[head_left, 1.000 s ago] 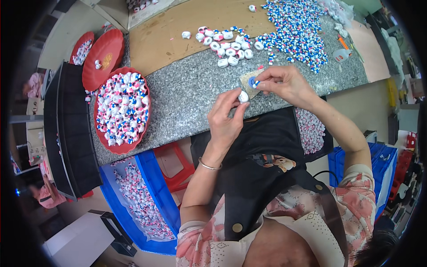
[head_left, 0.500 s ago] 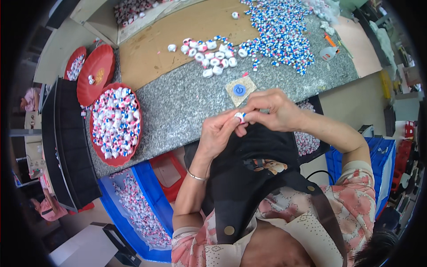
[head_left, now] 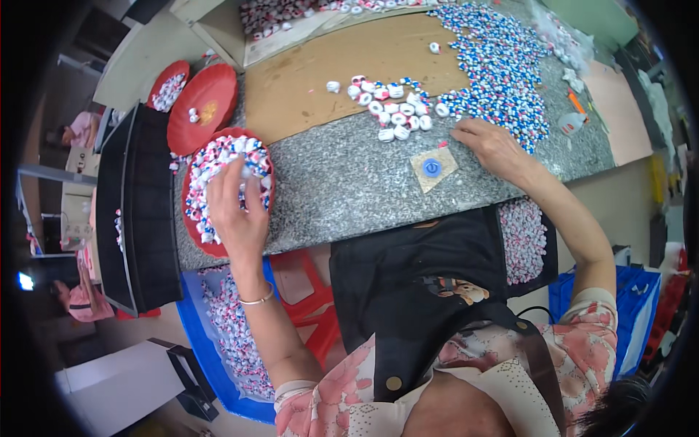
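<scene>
Over a scalloped red dish (head_left: 211,250) at the left, my left hand (head_left: 239,211) has its fingers spread, above a heap of small white, blue and pink pieces (head_left: 211,178). Nothing shows clearly between them. My right hand (head_left: 495,149) rests at the near edge of a wide spread of small blue-and-white pieces (head_left: 502,62). Its fingers are bent together, with the tips down by the stone tabletop; whatever they hold is hidden. Just left of it lie larger white rounded pieces with pink parts (head_left: 397,116). Nearer me is a beige square pad (head_left: 422,183) with a blue disc (head_left: 432,167).
Behind the heaped dish stand another red dish (head_left: 182,127) and a smaller one (head_left: 154,84). Brown cardboard (head_left: 313,73) covers the back of the counter. An orange-handled tool (head_left: 577,102) lies at the right. Below the counter sits a blue bin (head_left: 191,313) of pieces.
My hands have parted from around a small white-and-blue piece. The left went left over the heaped dish and its fingers opened; the right moved to the blue-and-white pieces. The view shifted too.
</scene>
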`<state>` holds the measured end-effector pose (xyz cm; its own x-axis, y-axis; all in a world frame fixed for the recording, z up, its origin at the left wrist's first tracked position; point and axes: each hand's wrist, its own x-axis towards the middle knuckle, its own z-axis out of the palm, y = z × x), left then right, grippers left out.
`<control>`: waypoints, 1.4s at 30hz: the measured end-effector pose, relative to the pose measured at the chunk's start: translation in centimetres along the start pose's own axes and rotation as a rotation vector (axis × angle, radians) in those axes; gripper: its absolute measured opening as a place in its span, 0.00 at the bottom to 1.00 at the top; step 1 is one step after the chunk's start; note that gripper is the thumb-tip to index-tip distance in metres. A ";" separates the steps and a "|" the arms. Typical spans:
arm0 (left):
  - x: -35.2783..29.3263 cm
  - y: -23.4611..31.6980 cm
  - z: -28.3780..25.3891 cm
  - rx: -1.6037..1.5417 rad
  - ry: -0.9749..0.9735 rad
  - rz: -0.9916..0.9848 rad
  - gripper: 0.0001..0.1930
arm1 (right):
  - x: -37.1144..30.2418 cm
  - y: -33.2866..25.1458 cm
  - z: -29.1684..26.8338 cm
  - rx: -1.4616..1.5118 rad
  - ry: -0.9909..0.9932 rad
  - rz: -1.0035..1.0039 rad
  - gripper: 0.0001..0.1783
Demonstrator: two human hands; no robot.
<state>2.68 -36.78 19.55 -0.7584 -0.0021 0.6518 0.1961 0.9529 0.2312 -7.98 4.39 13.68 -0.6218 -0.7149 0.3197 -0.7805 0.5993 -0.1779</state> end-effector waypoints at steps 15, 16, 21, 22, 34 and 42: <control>2.0 8.4 14.1 -0.453 -0.353 0.115 0.13 | -1.3 -2.4 -1.6 0.151 -0.028 0.229 0.12; 2.4 8.6 14.7 -0.437 -0.318 0.148 0.13 | -1.4 -2.4 -2.1 0.174 -0.037 0.200 0.11; 1.6 8.5 12.9 -0.448 -0.329 0.152 0.14 | -2.0 -2.4 -1.5 0.135 -0.183 0.150 0.12; 1.2 8.7 12.2 -0.657 -0.399 -0.031 0.15 | -2.1 -2.5 -1.7 0.143 -0.193 0.189 0.12; -8.7 9.5 6.6 -1.656 -0.476 -0.789 0.19 | -1.1 -3.5 -2.2 0.236 -0.084 0.211 0.07; -7.8 10.1 6.8 -1.665 -0.387 -0.763 0.20 | -1.9 -3.2 -2.2 0.167 -0.203 0.141 0.08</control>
<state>6.34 -25.11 11.87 -0.9975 0.0572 -0.0420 -0.0636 -0.4559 0.8878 -4.15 4.62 15.71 -0.7117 -0.6966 0.0909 -0.6750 0.6423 -0.3630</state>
